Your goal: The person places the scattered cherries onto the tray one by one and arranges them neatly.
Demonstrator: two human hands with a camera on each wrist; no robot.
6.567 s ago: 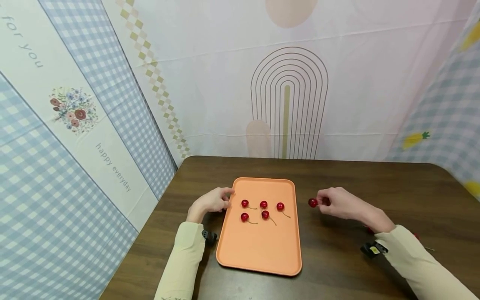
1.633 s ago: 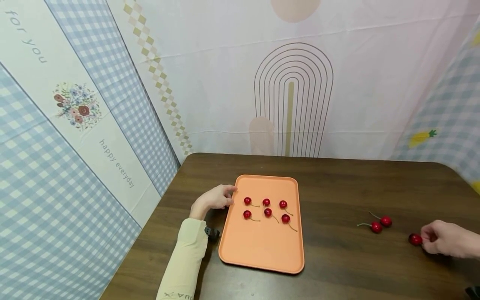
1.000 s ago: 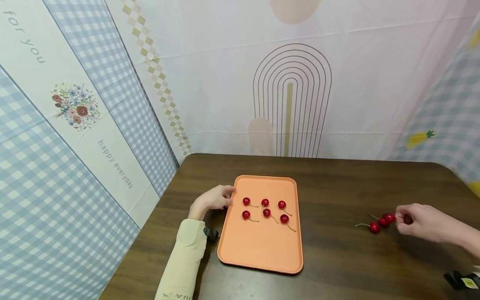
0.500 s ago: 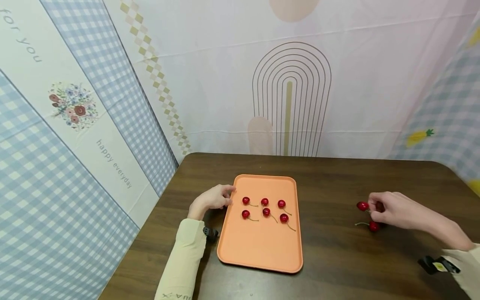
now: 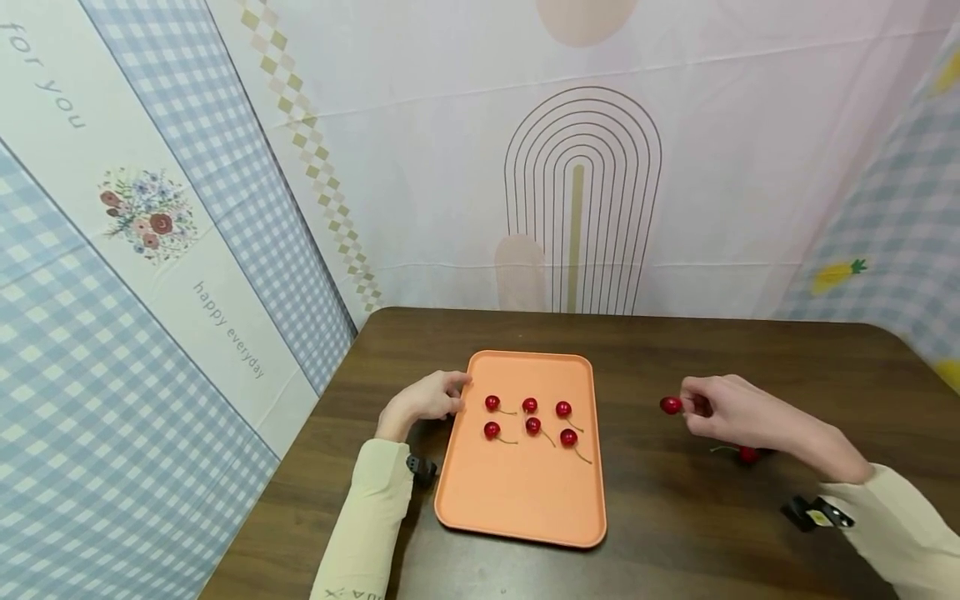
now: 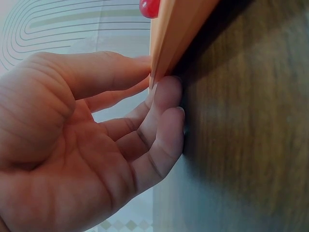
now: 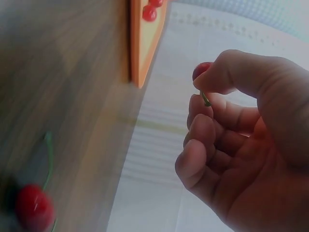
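My right hand (image 5: 738,412) pinches a red cherry (image 5: 671,405) between thumb and index finger, above the table to the right of the orange tray (image 5: 517,500). In the right wrist view, its short green stem (image 7: 205,99) pokes out below the thumb. My left hand (image 5: 422,396) holds the tray's left rim; the left wrist view has the thumb (image 6: 111,72) on the rim and the other fingers curled against its side. Several stemmed cherries lie on the tray in two rows, one of them a cherry (image 5: 568,437) at the front right.
Another cherry (image 5: 747,455) lies on the dark wooden table (image 5: 675,533) under my right hand, partly hidden; in the right wrist view this cherry (image 7: 34,208) shows with its stem. A patterned cloth (image 5: 450,167) hangs behind the table, and a checkered one (image 5: 75,358) at left.
My right hand came in from the far right, picked a cherry up from the table and carried it left towards the tray. One more cherry lies on the tray than at first. My left hand stayed put.
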